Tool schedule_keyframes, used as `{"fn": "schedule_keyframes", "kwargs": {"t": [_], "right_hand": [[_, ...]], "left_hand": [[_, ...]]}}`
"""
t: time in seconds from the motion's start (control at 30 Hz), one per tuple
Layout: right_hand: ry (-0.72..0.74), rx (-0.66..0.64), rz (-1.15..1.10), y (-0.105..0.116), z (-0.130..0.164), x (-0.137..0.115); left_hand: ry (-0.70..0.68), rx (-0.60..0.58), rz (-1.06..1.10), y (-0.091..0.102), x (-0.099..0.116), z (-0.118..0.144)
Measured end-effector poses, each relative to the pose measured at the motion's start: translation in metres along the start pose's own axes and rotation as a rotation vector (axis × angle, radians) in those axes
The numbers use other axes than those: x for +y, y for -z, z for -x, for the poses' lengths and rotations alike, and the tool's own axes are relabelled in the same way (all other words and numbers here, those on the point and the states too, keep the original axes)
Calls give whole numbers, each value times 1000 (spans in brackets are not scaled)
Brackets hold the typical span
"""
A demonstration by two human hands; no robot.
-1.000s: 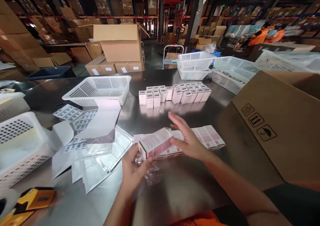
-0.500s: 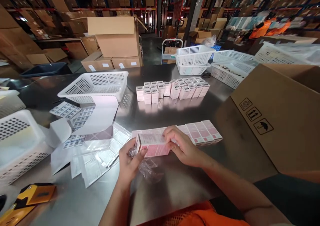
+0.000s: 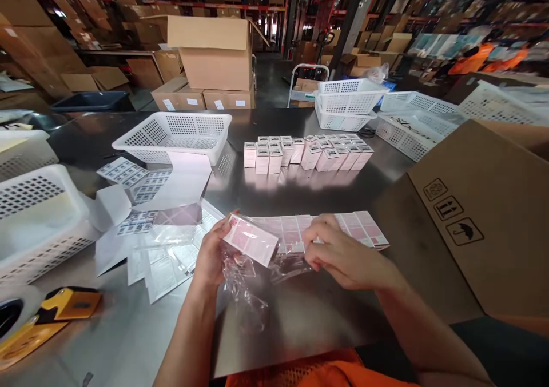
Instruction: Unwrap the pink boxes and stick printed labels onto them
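Observation:
My left hand [image 3: 213,254] is closed around one end of a small pink and white box [image 3: 252,239], tilted above the metal table [image 3: 274,330]. Clear plastic film [image 3: 246,298] hangs crumpled beneath that hand. Closed in a pinch, my right hand [image 3: 343,252] pulls at clear film [image 3: 289,267] that stretches from the box's right end. Behind both hands lies a row of similar pink boxes [image 3: 364,227], partly covered by my right hand. Farther back, several more boxes [image 3: 309,152] stand upright in a group.
Sheets of labels [image 3: 122,171] and clear flat bags [image 3: 167,267] lie at the left, near a white basket [image 3: 171,138]. A yellow tape dispenser [image 3: 71,312] sits front left. At the right a large open carton [image 3: 454,221] leans beside the table, with white baskets [image 3: 347,98] behind.
My right hand has moved right, away from the box, drawing film out from it. The box has turned in my left hand, and more loose film hangs below.

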State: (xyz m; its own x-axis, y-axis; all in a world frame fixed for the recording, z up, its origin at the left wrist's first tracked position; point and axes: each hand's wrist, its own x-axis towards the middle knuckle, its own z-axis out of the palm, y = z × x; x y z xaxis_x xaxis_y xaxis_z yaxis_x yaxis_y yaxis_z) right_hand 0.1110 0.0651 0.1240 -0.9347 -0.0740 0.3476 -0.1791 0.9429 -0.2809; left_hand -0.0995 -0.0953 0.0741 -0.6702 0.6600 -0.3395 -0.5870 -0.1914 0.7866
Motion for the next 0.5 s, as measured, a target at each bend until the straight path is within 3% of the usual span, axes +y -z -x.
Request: {"fn": "schedule_keyframes", "kwargs": {"t": [0.07, 0.17, 0.27, 0.33, 0.4, 0.5], "right_hand": [[-69, 91, 163, 5, 5, 10], [-166, 403, 287, -1, 8, 19], [-292, 779, 117, -15, 5, 17], [-394, 929, -77, -27, 0, 9], [-439, 882, -195, -40, -5, 0], [-416, 664, -168, -63, -7, -14]], "left_hand": [[-18, -3, -2, 0, -4, 1], [-96, 11, -13, -2, -18, 2], [-127, 51, -3, -4, -31, 0], [-175, 116, 12, -3, -34, -1], [-229, 183, 9, -2, -35, -3], [-297, 301, -6, 1, -33, -3]]}}
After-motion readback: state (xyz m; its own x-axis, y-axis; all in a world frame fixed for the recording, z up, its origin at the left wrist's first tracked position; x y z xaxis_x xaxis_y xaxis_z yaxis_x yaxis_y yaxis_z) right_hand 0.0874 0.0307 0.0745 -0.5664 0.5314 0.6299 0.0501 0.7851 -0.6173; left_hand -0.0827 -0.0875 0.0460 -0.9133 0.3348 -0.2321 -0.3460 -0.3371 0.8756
